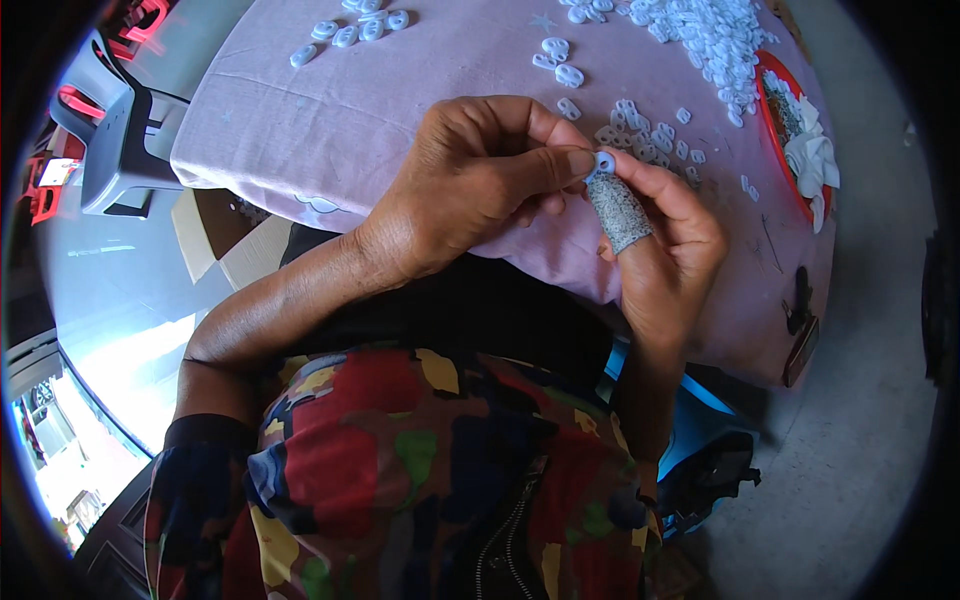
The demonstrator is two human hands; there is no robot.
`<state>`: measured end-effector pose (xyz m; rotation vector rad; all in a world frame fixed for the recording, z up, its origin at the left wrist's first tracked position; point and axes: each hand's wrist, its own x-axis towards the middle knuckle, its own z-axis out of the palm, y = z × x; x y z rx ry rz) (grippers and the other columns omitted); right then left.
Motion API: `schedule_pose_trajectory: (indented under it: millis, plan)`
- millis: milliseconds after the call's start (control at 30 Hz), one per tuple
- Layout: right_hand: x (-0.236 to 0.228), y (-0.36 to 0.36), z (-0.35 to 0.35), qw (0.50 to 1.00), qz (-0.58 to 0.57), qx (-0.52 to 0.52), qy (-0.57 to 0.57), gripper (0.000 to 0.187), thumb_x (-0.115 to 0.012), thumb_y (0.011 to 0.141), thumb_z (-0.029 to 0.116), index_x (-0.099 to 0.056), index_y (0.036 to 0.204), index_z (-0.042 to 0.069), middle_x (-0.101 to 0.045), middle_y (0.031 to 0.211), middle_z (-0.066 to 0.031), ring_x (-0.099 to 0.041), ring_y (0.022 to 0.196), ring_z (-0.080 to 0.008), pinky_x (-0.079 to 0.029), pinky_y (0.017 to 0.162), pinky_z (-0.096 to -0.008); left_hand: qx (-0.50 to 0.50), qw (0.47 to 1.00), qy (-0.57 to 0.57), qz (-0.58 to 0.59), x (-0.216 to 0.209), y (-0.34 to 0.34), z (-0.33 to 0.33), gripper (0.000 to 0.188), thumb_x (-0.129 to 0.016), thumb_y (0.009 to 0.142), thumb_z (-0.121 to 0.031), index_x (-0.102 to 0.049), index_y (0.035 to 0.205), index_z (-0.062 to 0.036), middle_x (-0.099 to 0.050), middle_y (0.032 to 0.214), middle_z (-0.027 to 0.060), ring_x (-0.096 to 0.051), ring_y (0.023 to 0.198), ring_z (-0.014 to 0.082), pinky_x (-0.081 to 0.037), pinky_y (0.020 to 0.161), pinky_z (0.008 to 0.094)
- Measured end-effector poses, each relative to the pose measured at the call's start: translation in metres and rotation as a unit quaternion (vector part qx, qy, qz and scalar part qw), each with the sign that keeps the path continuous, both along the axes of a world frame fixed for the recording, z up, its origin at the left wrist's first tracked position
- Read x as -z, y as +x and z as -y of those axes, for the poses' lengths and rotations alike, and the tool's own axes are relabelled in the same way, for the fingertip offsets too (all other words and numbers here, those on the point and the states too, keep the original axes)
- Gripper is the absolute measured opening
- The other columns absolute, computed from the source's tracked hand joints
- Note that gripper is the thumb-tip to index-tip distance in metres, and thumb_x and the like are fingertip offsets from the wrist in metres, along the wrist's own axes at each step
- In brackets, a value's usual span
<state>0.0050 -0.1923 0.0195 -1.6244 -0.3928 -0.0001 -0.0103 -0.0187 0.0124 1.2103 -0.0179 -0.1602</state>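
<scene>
Head view: left hand (455, 185) and right hand (675, 235) pinch a holed white plastic piece (606, 160); white plastic ovals (372, 30), upper left, look done; white plastic heap (700, 40), upper right, seems undone.

One bare left hand (450, 195), one bare right hand (678, 245), one small white holed plastic piece (605, 161), one speckled grey tubular thumb cover (620, 212), one pink-clothed bench (290, 130), one red-rimmed tray (770, 62), one grey plastic chair (126, 140), one brown cardboard box (258, 255); heaped white plastic pieces (715, 45), uncountable

Small pieces (705, 35) lie heaped on the table (420, 90), left of the tray (778, 64).
</scene>
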Motion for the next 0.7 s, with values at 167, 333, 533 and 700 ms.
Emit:
schedule_pose_trajectory:
  millis: [167, 333, 533, 700]
  plan:
    - [0.006, 0.002, -0.005, 0.987, 0.152, 0.042, -0.044, 0.028, -0.062, 0.079, -0.009, -0.065, 0.107, -0.006, -0.066, 0.09, -0.0098, -0.064, 0.079, -0.0124, -0.051, 0.069, -0.0226, 0.001, 0.997, -0.053, -0.047, -0.003, 0.003, 0.0, 0.011, -0.066, 0.089, -0.013, -0.066, 0.095, -0.0042, -0.064, 0.081, 0.0007, -0.057, 0.067, 0.0045, -0.041, 0.055, 0.0163]
    - [0.0, -0.003, -0.005, 0.967, 0.198, 0.07, -0.145, 0.031, -0.069, 0.077, -0.006, -0.065, 0.108, -0.005, -0.067, 0.093, -0.0073, -0.062, 0.079, -0.0106, -0.051, 0.068, -0.0235, 0.021, 0.995, -0.061, -0.076, -0.01, 0.004, -0.002, 0.012, -0.065, 0.089, -0.013, -0.066, 0.097, -0.0038, -0.066, 0.089, 0.0017, -0.06, 0.078, 0.0068, -0.046, 0.067, 0.0202]
    - [0.003, 0.003, -0.011, 0.912, 0.321, 0.136, -0.218, 0.035, -0.077, 0.067, 0.001, -0.067, 0.101, 0.0, -0.063, 0.078, -0.0083, -0.063, 0.066, -0.0185, -0.049, 0.052, -0.026, 0.036, 0.987, -0.138, -0.078, -0.007, 0.006, 0.001, 0.015, -0.064, 0.09, -0.013, -0.065, 0.099, -0.001, -0.066, 0.094, 0.0039, -0.062, 0.085, 0.0117, -0.049, 0.079, 0.0251]
    - [-0.002, 0.003, -0.008, 0.911, 0.315, 0.13, -0.232, 0.036, -0.076, 0.067, 0.001, -0.067, 0.102, 0.001, -0.064, 0.078, -0.0086, -0.063, 0.067, -0.0197, -0.049, 0.054, -0.0269, 0.027, 0.991, -0.093, -0.092, -0.011, 0.004, 0.0, 0.012, -0.064, 0.09, -0.013, -0.066, 0.098, -0.0047, -0.065, 0.091, 0.0, -0.059, 0.079, 0.0067, -0.046, 0.071, 0.0202]
